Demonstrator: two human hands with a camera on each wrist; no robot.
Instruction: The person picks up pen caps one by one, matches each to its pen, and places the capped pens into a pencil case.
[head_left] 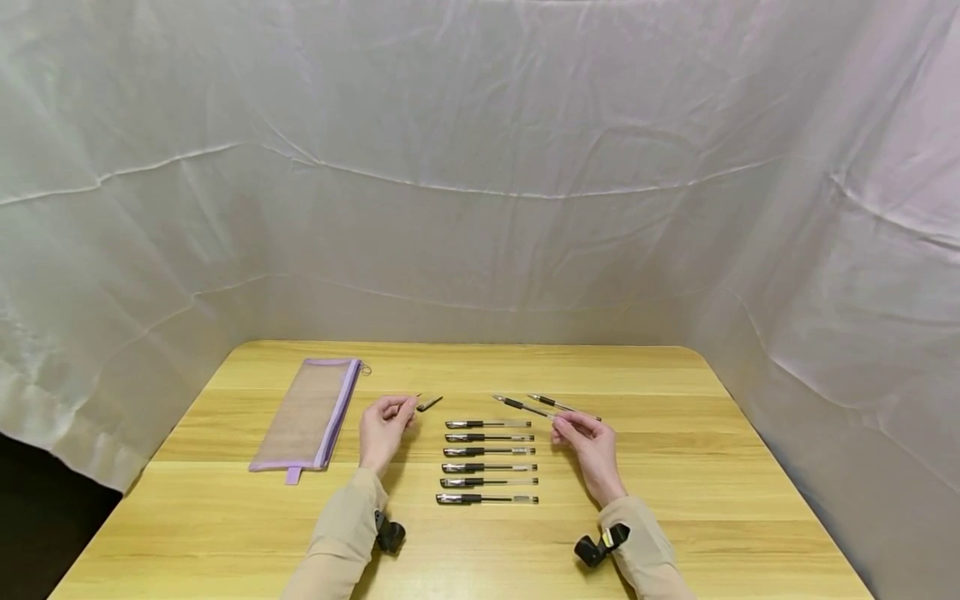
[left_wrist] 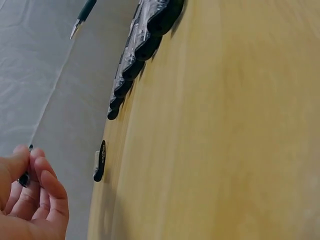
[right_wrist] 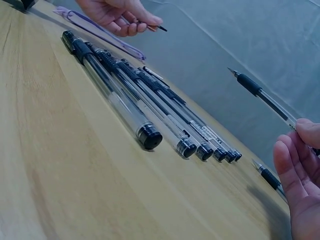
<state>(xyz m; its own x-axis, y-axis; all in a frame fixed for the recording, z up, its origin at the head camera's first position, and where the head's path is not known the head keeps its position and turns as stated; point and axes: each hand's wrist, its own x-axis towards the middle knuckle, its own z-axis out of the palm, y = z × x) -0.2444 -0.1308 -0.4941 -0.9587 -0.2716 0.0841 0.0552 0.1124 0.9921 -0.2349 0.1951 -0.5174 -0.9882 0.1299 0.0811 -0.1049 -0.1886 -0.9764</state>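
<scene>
My left hand [head_left: 386,427] hovers over the wooden table [head_left: 675,483] and pinches a small dark piece [left_wrist: 24,178] between thumb and fingers; I cannot tell what the piece is. A loose pen cap [head_left: 430,403] lies on the table just right of those fingertips. My right hand [head_left: 581,433] pinches the clear barrel of an uncapped black pen [head_left: 519,406], tip pointing left and raised off the table. A second uncapped pen [head_left: 564,407] lies behind it. Several capped pens [head_left: 487,461] lie in a neat row between my hands.
A flat purple-edged mesh pencil pouch [head_left: 307,414] lies at the left of the table. White cloth [head_left: 480,208] hangs behind and on both sides. Black wrist cameras [head_left: 390,533] sit on both beige sleeves.
</scene>
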